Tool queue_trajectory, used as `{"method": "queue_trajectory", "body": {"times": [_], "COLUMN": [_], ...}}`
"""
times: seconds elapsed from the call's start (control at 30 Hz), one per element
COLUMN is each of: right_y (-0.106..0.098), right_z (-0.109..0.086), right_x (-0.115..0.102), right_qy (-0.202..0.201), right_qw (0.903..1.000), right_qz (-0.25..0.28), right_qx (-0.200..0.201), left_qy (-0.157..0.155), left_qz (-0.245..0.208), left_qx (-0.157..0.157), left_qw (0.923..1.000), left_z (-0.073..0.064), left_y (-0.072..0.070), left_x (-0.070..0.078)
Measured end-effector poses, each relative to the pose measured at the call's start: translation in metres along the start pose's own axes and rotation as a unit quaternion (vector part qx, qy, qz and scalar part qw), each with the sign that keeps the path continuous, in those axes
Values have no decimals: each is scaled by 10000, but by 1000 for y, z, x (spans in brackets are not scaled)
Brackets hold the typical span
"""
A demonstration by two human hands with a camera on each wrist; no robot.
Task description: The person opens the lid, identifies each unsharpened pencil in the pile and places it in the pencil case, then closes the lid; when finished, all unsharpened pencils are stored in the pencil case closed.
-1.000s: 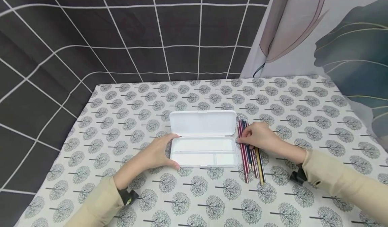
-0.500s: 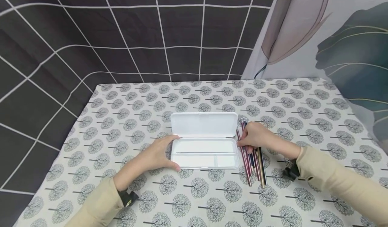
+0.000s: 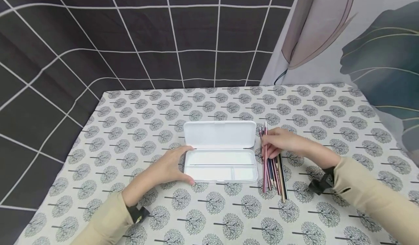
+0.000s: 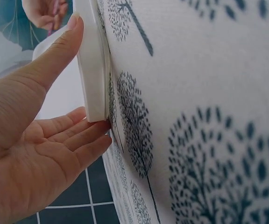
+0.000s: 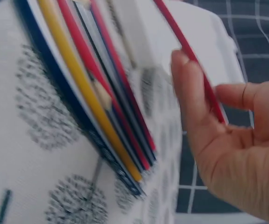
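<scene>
- Clearly, in the head view, the white pencil case (image 3: 209, 157) lies open on the tree-print cloth (image 3: 154, 234), its lid (image 3: 220, 134) folded back and 3 sections showing inside
- At its left end, the left hand (image 3: 168, 166) is spread wide, thumb by the front corner and fingers by the back corner
- Just beyond the case's right end, the right hand (image 3: 282, 142) pinches 1 red pencil (image 3: 264, 174) above the loose pencils (image 3: 280, 179), which lie in a bunch
- Seen from the left wrist, the left thumb and fingers are well apart, touching the case's end
- Seen from the right wrist, the red pencil slants between thumb and fingers, apart from the bunch, where yellow, red and dark blue show, somewhat blurred
</scene>
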State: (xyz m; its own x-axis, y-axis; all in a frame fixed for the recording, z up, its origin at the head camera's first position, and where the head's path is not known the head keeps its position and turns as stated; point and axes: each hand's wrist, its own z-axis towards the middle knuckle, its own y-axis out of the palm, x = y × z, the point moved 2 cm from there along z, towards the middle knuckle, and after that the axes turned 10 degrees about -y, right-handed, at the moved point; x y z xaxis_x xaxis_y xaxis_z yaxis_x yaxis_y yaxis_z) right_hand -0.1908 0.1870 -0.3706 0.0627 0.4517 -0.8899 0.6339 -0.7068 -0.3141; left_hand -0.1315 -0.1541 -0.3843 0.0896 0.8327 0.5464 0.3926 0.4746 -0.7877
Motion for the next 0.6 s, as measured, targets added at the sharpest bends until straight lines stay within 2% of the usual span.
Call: {"method": "queue_trajectory", "body": {"times": [0.17,0.33,0.43,0.6], "right_y": [-10,-12,-10,1], "right_z": [1,5,5,3], "right_x": [-9,-18,-24,-33], "right_qy": [-842,-1591,-2118,-3009], "right_qw": [9958,9859,9738,9462], "right_qz": [348,166,-184,-940], "right_qx": [-53,496,804,731], "left_qy": [-92,-67,-35,-65], "left_qz": [4,-36,-73,-168], "left_qx": [12,0,-22,-69], "left_qw": [10000,10000,10000,9998], "left_z": [-1,-1,1,1], "left_y": [1,0,0,0], "left_x": [-3,-2,-2,-3]}}
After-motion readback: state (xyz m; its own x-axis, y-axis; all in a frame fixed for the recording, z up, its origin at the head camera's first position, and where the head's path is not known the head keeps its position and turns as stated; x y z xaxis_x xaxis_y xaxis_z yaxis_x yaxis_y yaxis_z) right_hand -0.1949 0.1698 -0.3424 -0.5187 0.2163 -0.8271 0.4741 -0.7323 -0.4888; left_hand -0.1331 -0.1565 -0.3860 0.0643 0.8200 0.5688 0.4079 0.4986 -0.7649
